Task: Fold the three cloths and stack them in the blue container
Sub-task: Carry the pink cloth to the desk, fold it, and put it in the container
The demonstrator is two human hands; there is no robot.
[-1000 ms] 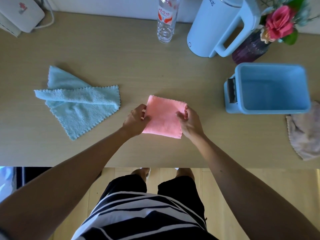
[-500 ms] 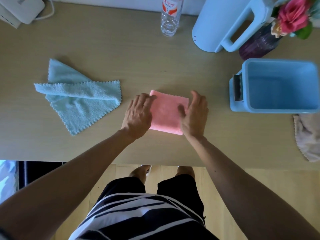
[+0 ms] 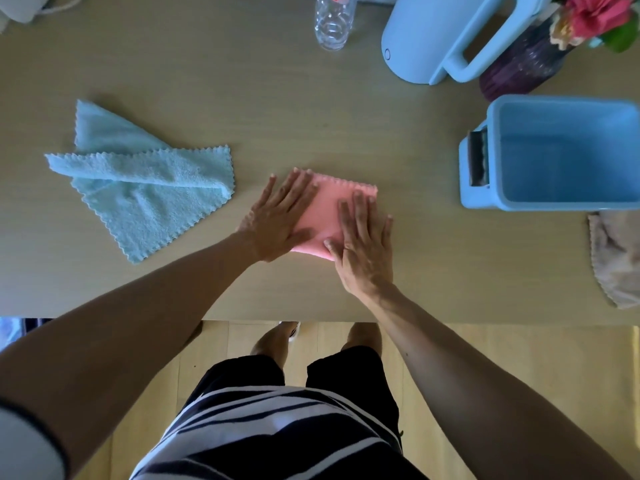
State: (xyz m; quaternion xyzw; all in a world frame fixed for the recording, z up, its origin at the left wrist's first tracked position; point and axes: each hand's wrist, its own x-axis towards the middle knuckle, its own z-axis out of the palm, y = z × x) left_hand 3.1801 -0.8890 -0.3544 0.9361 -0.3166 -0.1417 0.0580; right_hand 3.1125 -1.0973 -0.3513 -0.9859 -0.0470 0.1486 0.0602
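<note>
1. Both hands lie flat w/ fingers straight, gripping nothing. Left hand (image 3: 280, 216) and right hand (image 3: 363, 244) press the folded pink cloth (image 3: 327, 209) onto the table (image 3: 242, 98), mid-front.
2. Blue container (image 3: 571, 157) sits well to the cloth's right, open top up, nothing seen inside. The right hand is nearer, so the carry prob. goes rightward.
3. Pink cloth: small soft squarish pad w/ a scalloped far edge.
4. Light-blue cloth (image 3: 145, 192): fluffy, loosely folded, well to the left. Beige cloth (image 3: 616, 258): crumpled, just beside the container's near side.
5. Container: rigid smooth plastic, rectangular.

Pink cloth (image 3: 325, 216) at centre, light blue cloth (image 3: 145, 192) left, blue container (image 3: 554, 202) right, beige cloth (image 3: 616, 261) near right, pale blue kettle (image 3: 426, 36) far, purple vase (image 3: 519, 64), black-and-white striped shirt (image 3: 270, 438)
</note>
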